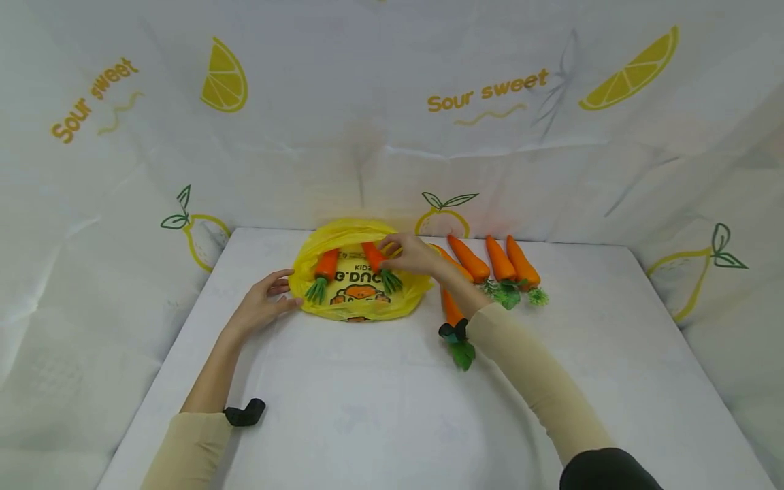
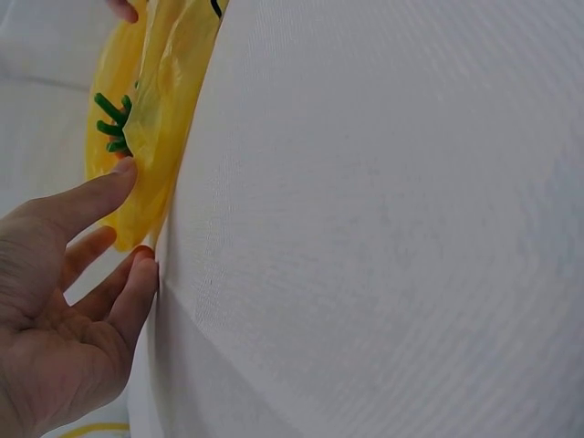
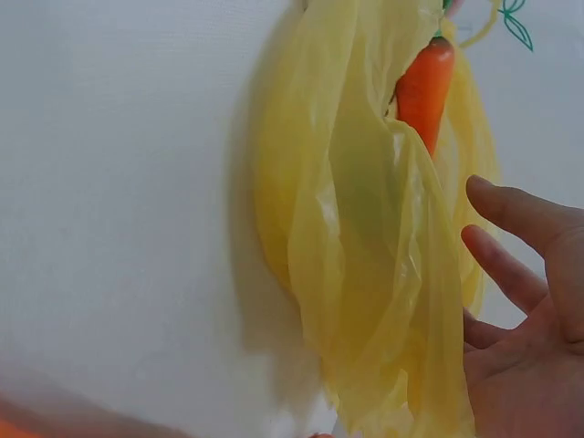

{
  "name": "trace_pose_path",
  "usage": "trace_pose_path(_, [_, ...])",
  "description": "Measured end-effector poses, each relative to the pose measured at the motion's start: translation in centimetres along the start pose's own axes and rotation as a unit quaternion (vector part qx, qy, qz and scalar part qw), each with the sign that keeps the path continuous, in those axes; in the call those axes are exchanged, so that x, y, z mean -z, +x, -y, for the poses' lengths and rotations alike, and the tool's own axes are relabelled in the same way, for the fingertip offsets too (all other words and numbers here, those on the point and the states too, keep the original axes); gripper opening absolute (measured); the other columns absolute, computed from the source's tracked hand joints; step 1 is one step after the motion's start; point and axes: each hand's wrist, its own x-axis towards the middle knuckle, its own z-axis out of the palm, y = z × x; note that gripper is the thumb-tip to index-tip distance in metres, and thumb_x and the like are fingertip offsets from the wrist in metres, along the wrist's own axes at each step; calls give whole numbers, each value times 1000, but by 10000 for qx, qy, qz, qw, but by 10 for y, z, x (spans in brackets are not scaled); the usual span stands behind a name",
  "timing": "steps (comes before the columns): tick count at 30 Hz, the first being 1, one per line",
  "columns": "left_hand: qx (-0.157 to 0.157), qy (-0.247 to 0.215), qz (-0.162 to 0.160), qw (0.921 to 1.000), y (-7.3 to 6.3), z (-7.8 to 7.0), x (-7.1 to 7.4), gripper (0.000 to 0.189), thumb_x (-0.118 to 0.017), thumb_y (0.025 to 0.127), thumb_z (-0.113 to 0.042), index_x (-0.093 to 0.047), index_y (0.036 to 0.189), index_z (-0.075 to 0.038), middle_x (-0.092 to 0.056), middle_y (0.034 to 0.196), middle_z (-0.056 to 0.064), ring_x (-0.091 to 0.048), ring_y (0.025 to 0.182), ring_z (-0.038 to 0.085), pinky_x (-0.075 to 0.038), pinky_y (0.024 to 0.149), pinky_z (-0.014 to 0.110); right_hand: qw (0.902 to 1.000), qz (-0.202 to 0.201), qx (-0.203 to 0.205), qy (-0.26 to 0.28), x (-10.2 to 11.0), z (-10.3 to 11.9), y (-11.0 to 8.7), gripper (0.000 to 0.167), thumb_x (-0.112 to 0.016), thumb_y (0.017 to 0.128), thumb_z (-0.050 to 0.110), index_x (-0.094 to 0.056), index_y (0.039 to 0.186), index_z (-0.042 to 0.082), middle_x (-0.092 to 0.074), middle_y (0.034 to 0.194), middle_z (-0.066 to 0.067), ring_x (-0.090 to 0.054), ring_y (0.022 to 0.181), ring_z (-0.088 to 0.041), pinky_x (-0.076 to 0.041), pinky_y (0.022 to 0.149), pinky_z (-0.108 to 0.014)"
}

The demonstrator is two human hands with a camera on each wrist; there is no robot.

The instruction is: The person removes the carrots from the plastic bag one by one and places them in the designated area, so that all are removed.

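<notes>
A yellow plastic bag (image 1: 349, 230) with a printed duck lies at the back of the table, its mouth spread wide. Two orange toy carrots with green tops, a left one (image 1: 327, 264) and a right one (image 1: 371, 256), are inside the mouth. At the bag's left edge is my left hand (image 1: 263, 303); in the left wrist view its thumb and fingertips touch the yellow plastic without curling round it. My right hand (image 1: 407, 255) hovers over the bag's right side by the right carrot. The right wrist view shows its fingers spread, holding nothing, beside a carrot (image 3: 426, 96).
Several more carrots (image 1: 468, 260) lie right of the bag, partly under my right forearm. One leafy carrot (image 1: 451, 307) points toward the front. A white sheet (image 1: 343, 163) printed with lemons stands behind the white table (image 1: 367, 408).
</notes>
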Motion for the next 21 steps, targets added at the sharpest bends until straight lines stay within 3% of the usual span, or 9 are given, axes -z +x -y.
trace_pose_path(12, [80,-1,14,10000,2,3,0,78,-79,100,-33,-42,166,-14,-50,163,27,-50,152,47,-42,127,64,9978,79,-636,-157,-14,-4,10,51,-80,100,23,-64,147,10,-63,151,-23,-61,138,-40,-55,116,-53])
trace_pose_path(21, [101,-39,-6,9999,2,4,0,78,-79,100,-34,-43,166,-15,-50,163,26,-49,152,47,-41,128,64,9980,39,-577,-244,-19,-4,10,57,-80,100,20,-59,153,11,-65,144,-24,-65,125,-37,-58,109,-48])
